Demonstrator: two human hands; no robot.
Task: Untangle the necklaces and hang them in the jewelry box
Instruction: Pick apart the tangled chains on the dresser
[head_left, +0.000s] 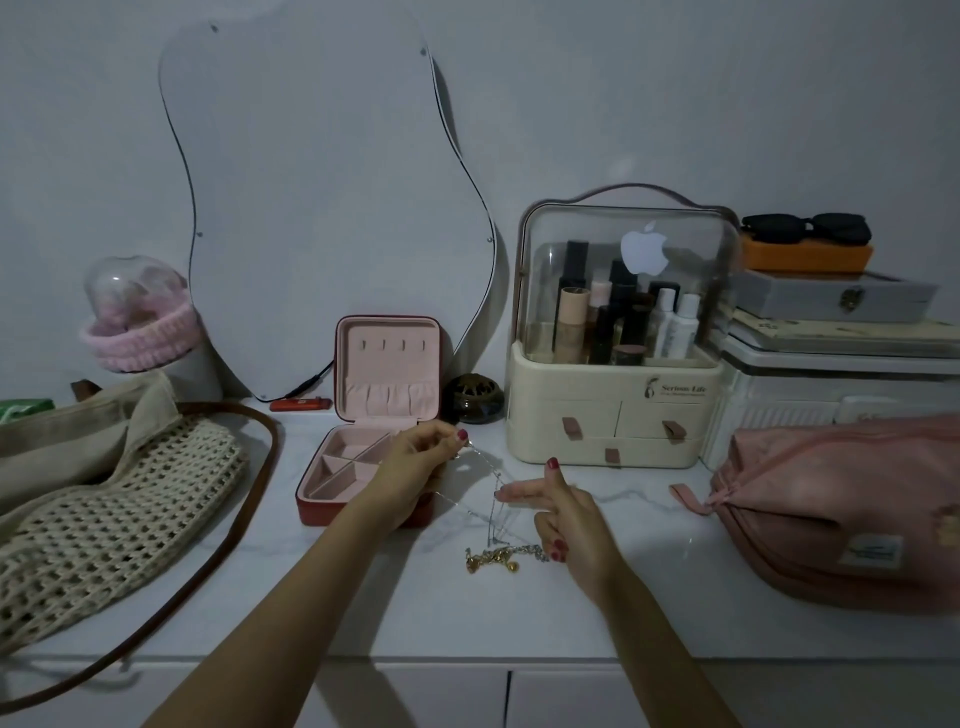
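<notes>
– So, hands?
– Left hand (410, 475) pinches silver chain (485, 467); right hand (563, 512) pinches it lower, index finger straight.
– Necklaces?
– Tangled necklaces (501, 555) on tabletop (467, 613), jewelry box (382, 410) open behind.

1. Jewelry box (363, 512): red outside, pale pink lining.
2. Necklaces (493, 519): thin silver chains; gold and silver tangle below.
3. Fingernails (462, 435): dark red polish.
4. Crochet bag (104, 514): cream open weave, brown strap.
5. Pouch (841, 514): dusty pink.
6. Cosmetics organizer (613, 415): cream, pink tabs.
</notes>
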